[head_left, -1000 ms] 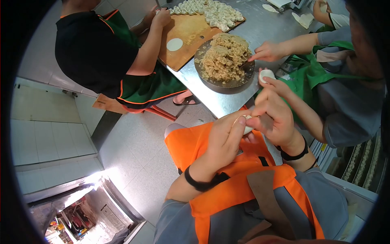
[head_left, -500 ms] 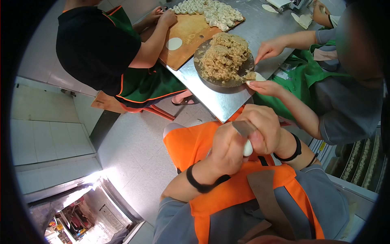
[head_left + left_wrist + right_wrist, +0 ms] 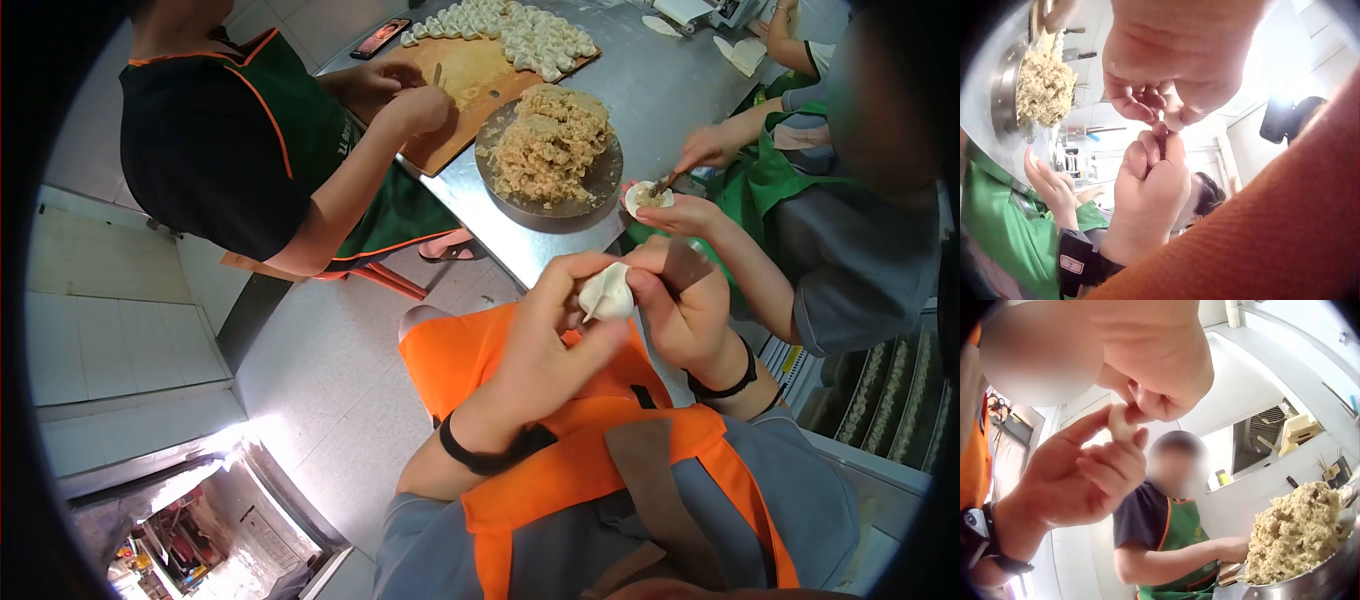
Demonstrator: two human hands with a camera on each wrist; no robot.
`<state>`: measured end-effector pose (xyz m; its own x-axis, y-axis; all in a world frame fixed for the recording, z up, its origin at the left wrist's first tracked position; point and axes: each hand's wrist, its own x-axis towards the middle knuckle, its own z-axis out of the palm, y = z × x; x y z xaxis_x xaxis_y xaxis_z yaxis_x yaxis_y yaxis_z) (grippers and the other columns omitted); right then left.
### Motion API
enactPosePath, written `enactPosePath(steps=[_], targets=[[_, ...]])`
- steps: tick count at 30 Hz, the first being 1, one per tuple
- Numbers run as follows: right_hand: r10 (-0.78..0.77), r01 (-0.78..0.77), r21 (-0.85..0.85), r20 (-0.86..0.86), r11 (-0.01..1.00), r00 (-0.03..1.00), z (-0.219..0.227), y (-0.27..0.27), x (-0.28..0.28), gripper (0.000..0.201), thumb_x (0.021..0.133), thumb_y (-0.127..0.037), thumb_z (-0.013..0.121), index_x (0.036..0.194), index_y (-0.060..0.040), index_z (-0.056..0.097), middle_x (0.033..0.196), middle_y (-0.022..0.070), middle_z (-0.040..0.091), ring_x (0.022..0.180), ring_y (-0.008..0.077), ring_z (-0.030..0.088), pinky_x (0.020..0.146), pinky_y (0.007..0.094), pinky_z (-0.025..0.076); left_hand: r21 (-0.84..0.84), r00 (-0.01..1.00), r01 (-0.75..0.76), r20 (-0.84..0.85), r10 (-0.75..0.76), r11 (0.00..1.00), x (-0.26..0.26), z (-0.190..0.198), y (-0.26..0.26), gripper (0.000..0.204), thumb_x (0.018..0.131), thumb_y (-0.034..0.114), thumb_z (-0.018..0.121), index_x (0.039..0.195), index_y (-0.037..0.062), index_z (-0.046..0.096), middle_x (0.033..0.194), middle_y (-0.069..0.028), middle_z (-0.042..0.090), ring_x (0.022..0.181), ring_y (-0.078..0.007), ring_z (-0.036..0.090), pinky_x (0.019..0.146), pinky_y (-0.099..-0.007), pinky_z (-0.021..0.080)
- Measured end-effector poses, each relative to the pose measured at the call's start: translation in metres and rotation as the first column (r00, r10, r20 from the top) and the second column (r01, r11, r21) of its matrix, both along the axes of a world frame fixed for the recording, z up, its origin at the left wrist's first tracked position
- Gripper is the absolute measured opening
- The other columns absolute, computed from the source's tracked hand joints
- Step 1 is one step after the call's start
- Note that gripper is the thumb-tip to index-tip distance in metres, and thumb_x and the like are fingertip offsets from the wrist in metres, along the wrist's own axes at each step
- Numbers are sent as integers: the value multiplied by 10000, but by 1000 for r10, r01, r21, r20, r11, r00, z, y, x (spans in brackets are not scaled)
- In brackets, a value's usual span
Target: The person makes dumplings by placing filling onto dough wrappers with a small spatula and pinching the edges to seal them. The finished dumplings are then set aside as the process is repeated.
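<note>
A white folded dumpling (image 3: 606, 293) with a raised seam is held between both hands, over an orange apron (image 3: 480, 345). My left hand (image 3: 540, 345) grips it from the left with curled fingers, the thumb stretched below it. From the right, my right hand (image 3: 695, 315) pinches its edge between thumb and fingers. In the right wrist view the dumpling (image 3: 1122, 427) sits upright between the left fingers, and the right fingertips touch its top side. The left wrist view has the fingertips of both hands meeting, the dumpling mostly hidden behind them.
A pan of filling (image 3: 555, 145) stands near the steel table's (image 3: 545, 240) corner. Behind it, many dumplings (image 3: 535, 35) lie on a wooden board (image 3: 430, 155). At right, a person spoons filling onto a wrapper (image 3: 648, 200); another person (image 3: 230, 150) works at left, near a phone (image 3: 381, 38).
Both hands pressed together around the dumpling, then drew apart, exposing its seam. The right neighbour's wrapper moved away from the pan with filling on it. The left neighbour leaned over the board, whose wrapper is now out of sight.
</note>
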<state>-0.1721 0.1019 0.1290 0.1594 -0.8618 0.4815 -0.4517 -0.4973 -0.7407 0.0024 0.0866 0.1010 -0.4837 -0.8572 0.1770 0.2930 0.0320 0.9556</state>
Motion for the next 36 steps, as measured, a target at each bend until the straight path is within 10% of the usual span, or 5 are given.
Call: enactPosePath(steps=[6,9,15,25,36], targets=[[-33,-2,124,279,992,960,-20,-3,-2,140,897,40,578,1014,31,655,885,109,653,780,181,636,690,281,488,-507,845,-421,83,528,752,-8,-9,-3,363,863,67,726,1161,-4,532,916,-91,614,711,-179,610,646,-292,495],[-27,10,90,196,996,980,-18,-5,-5,138,905,40,576,1021,32,651,868,94,653,744,171,629,681,264,486,-721,799,-284,186,572,632,0,-8,-1,309,865,52,705,1117,-6,536,798,-132,611,656,-290,623,585,-357,489],[-70,-91,316,462,944,884,-18,-3,3,115,917,18,594,1017,38,646,880,75,683,729,104,631,665,220,482,-636,839,-272,210,502,722,0,-22,-6,151,929,18,603,1041,1,502,712,-130,597,628,-285,632,524,-356,463],[3,7,134,-72,991,997,-1,-47,-28,53,880,-17,633,867,27,661,753,104,632,672,197,614,613,307,467,36,992,-123,-29,125,992,-11,-34,-33,260,1029,54,445,1281,-2,414,643,-13,502,546,-104,570,514,-260,461],[-365,396,72,-265,916,893,-52,-242,-122,195,921,-179,652,898,9,703,759,62,659,708,99,579,624,277,431,-404,691,-29,653,310,914,-30,-154,-95,150,961,191,550,1012,59,597,819,-193,669,766,-398,651,668,-492,509]])
